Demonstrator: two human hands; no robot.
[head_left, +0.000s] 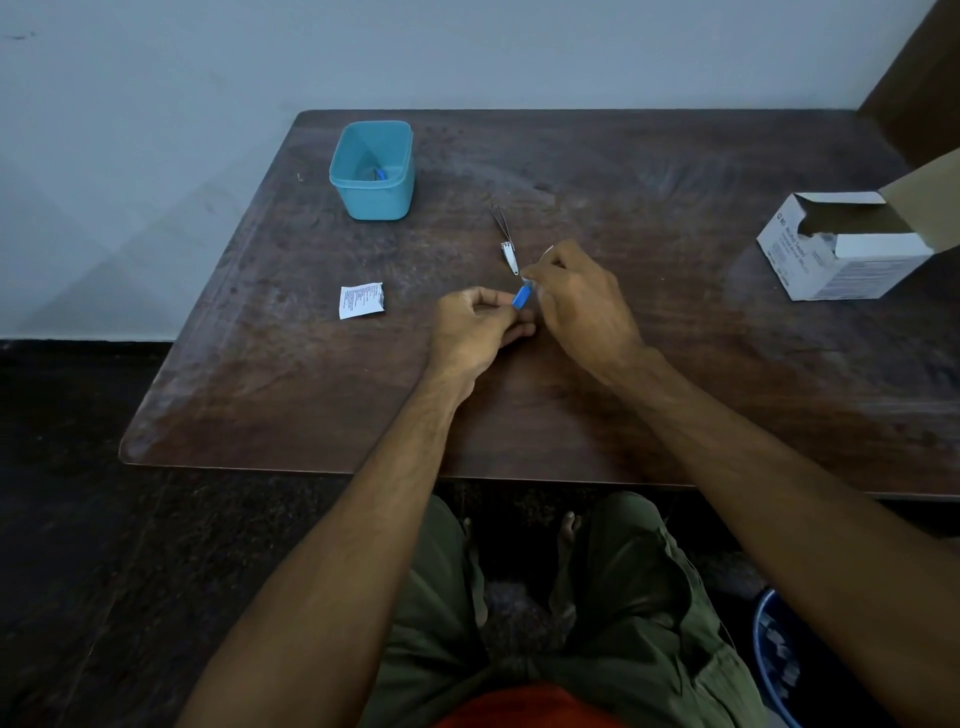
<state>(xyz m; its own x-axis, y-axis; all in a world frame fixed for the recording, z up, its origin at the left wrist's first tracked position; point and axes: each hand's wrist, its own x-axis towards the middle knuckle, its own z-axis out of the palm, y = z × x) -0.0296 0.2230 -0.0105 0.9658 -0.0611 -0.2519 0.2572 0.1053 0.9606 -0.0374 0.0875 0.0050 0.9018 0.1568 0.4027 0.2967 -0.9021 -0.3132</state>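
Over the middle of the brown table, my left hand pinches a small blue piece between thumb and fingers. My right hand meets it from the right, its fingertips pinching a small white part at the blue piece's upper end. What that white part is stays too small to tell. Just beyond the hands lies a metal nail clipper with its lever swung open.
A teal plastic tub stands at the back left with a small blue item inside. A white printed sachet lies left of the hands. An opened white carton sits at the right. A blue bin is on the floor, lower right.
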